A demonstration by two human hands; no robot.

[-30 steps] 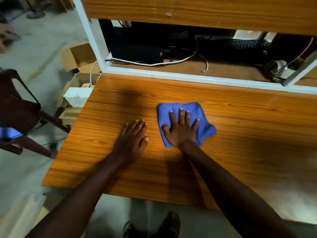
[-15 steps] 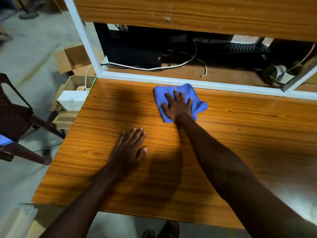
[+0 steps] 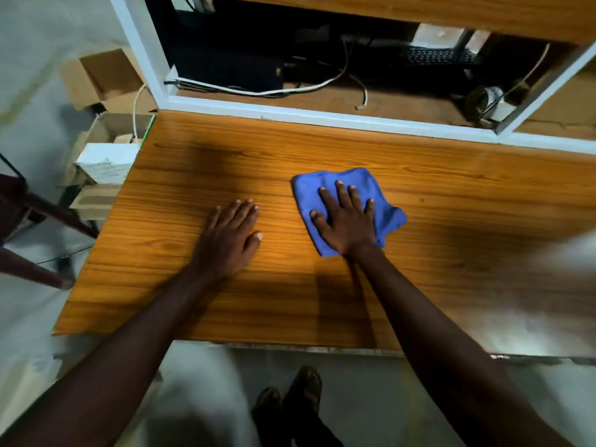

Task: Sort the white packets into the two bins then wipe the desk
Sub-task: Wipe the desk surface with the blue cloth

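No white packets lay anywhere on the desk (image 3: 451,195); its wooden top was bare apart from a blue cloth (image 3: 342,185) and the person's two hands, so the sorting looked finished and the job was judged to be in its last stage, the wiping. The two bins were not in sight, so what went into them could not be checked. The right hand (image 3: 346,221) lay flat on the cloth, fingers spread and pressing it down onto the desk rather than pinching it; the cloth sat near the middle of the desk, closer to the far edge than the near one, one corner bunched out past the little finger. The left hand (image 3: 230,240) rested palm down on the bare desk just left of the cloth, fingers loosely together, holding nothing, apparently as a brace. No wet streaks showed on the wood, so how much of the desk had been covered could not be told; the right end and near edge were blurred. Off the desk's left edge, cardboard boxes (image 3: 103,75) stood on the floor, open, with a white box (image 3: 106,164) among them; contents unclear. Behind the desk's far edge a white-framed shelf (image 3: 290,116) held cables (image 3: 258,90) and dark gear.
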